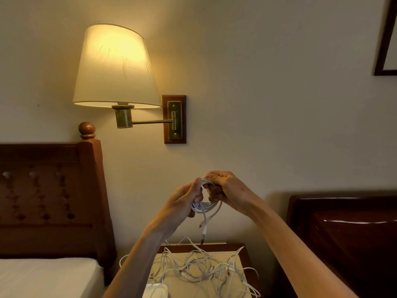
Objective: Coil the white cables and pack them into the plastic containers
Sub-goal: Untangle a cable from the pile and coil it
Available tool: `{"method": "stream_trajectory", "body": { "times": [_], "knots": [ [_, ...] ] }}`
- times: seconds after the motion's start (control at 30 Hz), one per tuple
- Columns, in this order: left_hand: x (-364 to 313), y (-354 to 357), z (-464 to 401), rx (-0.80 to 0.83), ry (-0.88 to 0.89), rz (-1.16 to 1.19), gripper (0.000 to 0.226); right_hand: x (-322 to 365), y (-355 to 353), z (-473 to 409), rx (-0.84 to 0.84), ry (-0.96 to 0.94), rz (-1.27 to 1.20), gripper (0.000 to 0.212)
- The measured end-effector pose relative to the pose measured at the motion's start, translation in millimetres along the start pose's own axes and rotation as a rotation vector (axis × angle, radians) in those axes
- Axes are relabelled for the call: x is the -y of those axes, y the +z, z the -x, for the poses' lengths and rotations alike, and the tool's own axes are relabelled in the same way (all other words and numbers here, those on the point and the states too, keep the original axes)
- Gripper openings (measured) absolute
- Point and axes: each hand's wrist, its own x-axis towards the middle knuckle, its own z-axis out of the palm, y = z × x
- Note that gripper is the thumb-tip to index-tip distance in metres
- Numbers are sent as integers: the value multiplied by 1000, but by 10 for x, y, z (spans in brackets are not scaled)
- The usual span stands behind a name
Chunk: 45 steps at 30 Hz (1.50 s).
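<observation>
Above the nightstand (pixel 240 249), both hands raised in front of the wall, meeting on one coiled white cable (pixel 207 206). Left hand (pixel 184 203) curled around the left side of the coil, thumb up against the top loops. Right hand (pixel 225 190) fingers closed over the coil's top right, gripping the loops. Coil hangs between the two hands; two loose ends with connectors (pixel 203 230) dangle below it. On the nightstand top, a tangled heap of white cables (pixel 204 269), some strands spilling over the edges. Pale translucent plastic container (pixel 155 290) at the nightstand's near left corner, partly cut off by the frame. Lit wall lamp (pixel 113 65) upper left; wooden headboard (pixel 49 190) and mattress (pixel 47 276) at left.
</observation>
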Motion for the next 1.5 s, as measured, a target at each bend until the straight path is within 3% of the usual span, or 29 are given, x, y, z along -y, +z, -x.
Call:
{"method": "stream_trajectory", "body": {
  "times": [0.23,0.4,0.47,0.57,0.67,0.77,0.93,1.07,1.23,1.37,1.5],
  "knots": [
    [116,137,-137,-300,145,-62,44,-164,92,22,-347,-182,351,28],
    [218,-9,-178,-348,121,-18,43,-321,26,239,-386,-86,516,14],
    [256,-25,-188,-347,121,-37,43,-274,10,304,-360,-22,360,14],
    [328,-8,-197,-369,125,-79,44,-95,55,371,-355,17,-84,14],
    [340,42,-205,-385,137,-80,44,-36,169,349,-421,-52,-202,13],
    [280,59,-207,-374,124,-7,46,-156,317,298,-532,-167,-57,11],
    [217,82,-168,-383,116,52,47,-464,423,214,-758,-459,468,15],
    [217,120,-137,-357,113,127,45,-490,401,152,-866,-547,587,28],
    [191,149,-157,-355,143,134,48,-463,417,133,-668,-517,236,25],
    [181,122,-168,-369,137,134,49,-457,326,169,-500,-470,207,19],
    [193,73,-195,-369,127,196,49,-476,211,265,-243,-413,197,31]
  ]
}}
